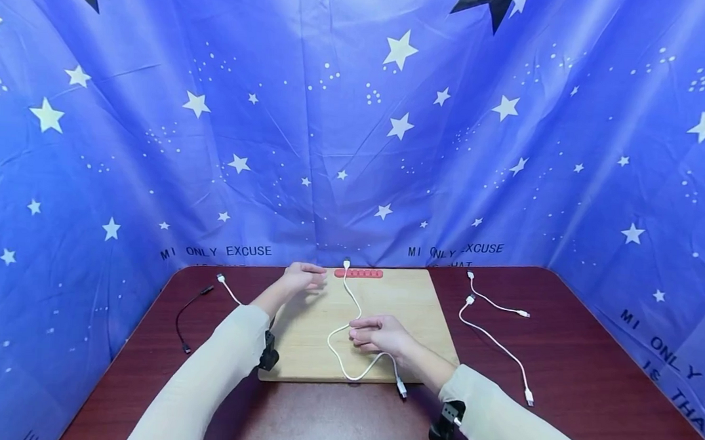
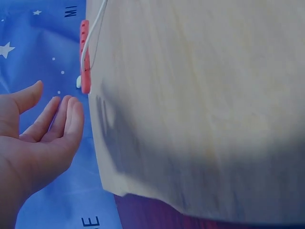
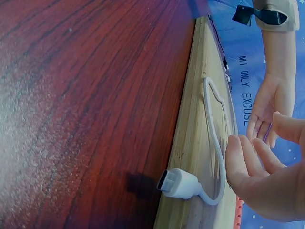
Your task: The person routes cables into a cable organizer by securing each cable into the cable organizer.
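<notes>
A white USB cable (image 1: 401, 389) winds across a light wooden board (image 1: 410, 304). Its far plug (image 1: 346, 264) sits at a red slotted cable holder (image 1: 369, 274) along the board's far edge. The near USB-C plug (image 3: 180, 183) hangs past the board's front edge, over the table. My left hand (image 1: 302, 279) hovers by the far left of the board, left of the holder, its fingers loosely bent and nothing in them. Over the middle of the board is my right hand (image 1: 383, 335), beside the cable, fingers relaxed and not gripping it.
On the dark red table (image 1: 320, 419), a short white cable (image 1: 496, 304) and a longer white cable (image 1: 500, 348) lie right of the board. To the left lie a black cable (image 1: 179, 314) and another white cable (image 1: 228, 288), partly hidden by my left arm. A starry blue curtain (image 1: 332, 134) hangs behind.
</notes>
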